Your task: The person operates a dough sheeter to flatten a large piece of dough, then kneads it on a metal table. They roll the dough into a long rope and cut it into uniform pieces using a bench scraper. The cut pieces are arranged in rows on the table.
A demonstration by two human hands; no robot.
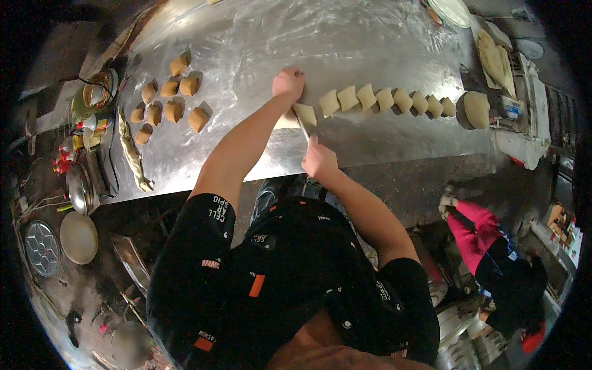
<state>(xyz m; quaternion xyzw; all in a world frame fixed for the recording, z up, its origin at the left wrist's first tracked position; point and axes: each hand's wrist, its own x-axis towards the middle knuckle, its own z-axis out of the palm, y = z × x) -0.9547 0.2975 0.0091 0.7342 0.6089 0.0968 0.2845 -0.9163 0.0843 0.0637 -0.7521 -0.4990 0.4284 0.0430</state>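
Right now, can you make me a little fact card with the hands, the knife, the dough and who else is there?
Left hand: curled, beyond the near end of the forearm-covered dough; its grip is unclear
Right hand: holding the knife
Knife: at the dough
Pale pieces: in a row, right of the hands
Big pale lump: at the row's right end
Brown pieces: grouped on the left
Table: shiny metal
Someone else: pink sleeves, lower right

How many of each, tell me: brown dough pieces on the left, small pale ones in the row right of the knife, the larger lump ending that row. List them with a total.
Brown dough pieces: 9
Small pale dough pieces: 8
Larger pale dough lump: 1
Total: 18
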